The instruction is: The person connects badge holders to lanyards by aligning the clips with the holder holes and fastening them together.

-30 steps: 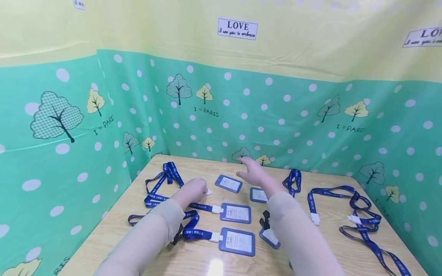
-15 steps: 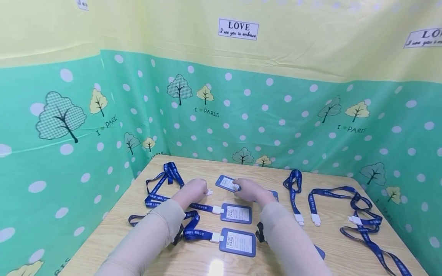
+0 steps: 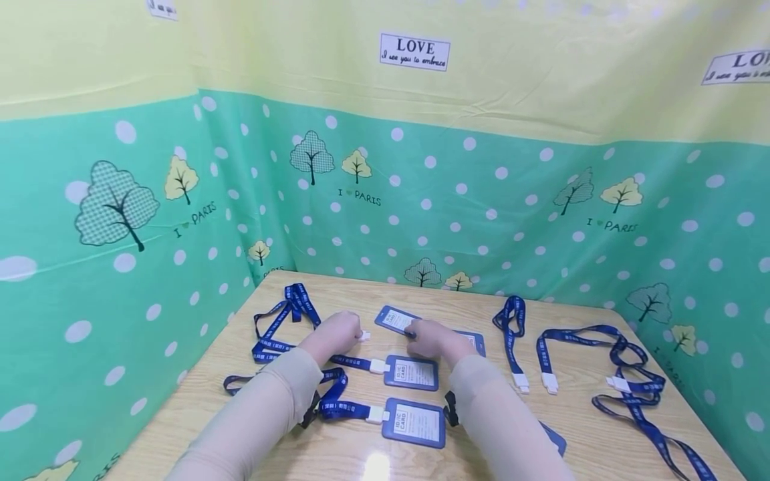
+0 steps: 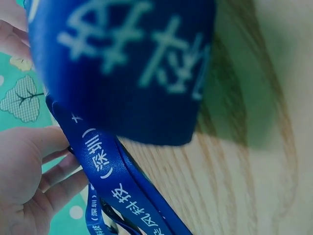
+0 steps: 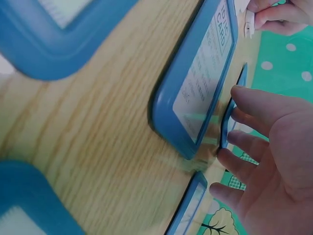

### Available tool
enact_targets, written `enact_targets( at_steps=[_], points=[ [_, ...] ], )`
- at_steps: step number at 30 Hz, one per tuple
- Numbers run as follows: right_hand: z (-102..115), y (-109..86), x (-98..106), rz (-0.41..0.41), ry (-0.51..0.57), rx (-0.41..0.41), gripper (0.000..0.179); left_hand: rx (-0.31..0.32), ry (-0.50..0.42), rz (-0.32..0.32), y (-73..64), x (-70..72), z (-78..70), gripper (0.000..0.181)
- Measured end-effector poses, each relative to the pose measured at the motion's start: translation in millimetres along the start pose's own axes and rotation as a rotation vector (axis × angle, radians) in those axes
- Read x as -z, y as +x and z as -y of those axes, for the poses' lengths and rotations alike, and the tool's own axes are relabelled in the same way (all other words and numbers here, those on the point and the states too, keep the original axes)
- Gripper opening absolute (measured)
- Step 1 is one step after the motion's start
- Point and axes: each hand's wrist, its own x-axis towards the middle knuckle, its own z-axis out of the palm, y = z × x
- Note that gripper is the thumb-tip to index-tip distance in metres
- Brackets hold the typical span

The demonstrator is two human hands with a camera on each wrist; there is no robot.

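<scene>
My left hand (image 3: 339, 332) pinches a blue lanyard (image 4: 105, 161) close to its white plastic clip (image 3: 364, 335), which pokes out past the fingertips. The lanyard's strap, printed with white characters, trails back over the table's left side. My right hand (image 3: 436, 339) grips the near right end of a blue ID card holder (image 3: 394, 318), thumb on one face and fingers behind in the right wrist view, where the holder (image 5: 229, 120) shows edge-on. A small gap separates this holder from the white clip.
Two card holders, an upper one (image 3: 411, 372) and a lower one (image 3: 413, 422), lie joined to lanyards in front. A loose holder (image 3: 471, 341) is partly behind my right hand, another (image 3: 553, 437) under the right sleeve. Loose lanyards (image 3: 601, 329) lie right. A patterned curtain (image 3: 385, 220) borders the table.
My right hand has come down from above the table and taken hold of the far card holder's right end. The left hand stays in place with the lanyard.
</scene>
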Motion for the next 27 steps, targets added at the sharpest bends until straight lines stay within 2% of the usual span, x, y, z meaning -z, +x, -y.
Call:
enact_targets(
  at_steps=[7, 12, 17, 20, 24, 27],
  points=[
    [-0.6, -1.1, 2.1, -0.01, -0.012, -0.004, 0.047, -0.007, -0.004, -0.01, -0.5, -0.5, -0.3, 0.013],
    [1.0, -5.2, 6.9, -0.013, 0.004, -0.031, 0.036, -0.016, 0.004, -0.019, 0.6, -0.9, 1.0, 0.012],
    [0.1, -5.3, 9.1, -0.017, -0.01, -0.022, 0.026, -0.022, 0.015, -0.017, 0.5, -0.4, 0.6, 0.012],
    [-0.1, -5.0, 7.7, -0.049, -0.028, -0.008, 0.03, -0.004, 0.003, -0.01, -0.5, 0.2, -0.2, 0.013],
    [0.3, -4.3, 3.7, -0.095, -0.04, 0.004, 0.044, 0.007, -0.011, -0.007, -1.3, -0.2, -0.6, 0.013],
    [1.9, -4.0, 0.4, -0.098, -0.015, -0.016, 0.055, -0.002, -0.017, -0.011, -1.7, -0.6, -0.7, 0.012]
  ],
)
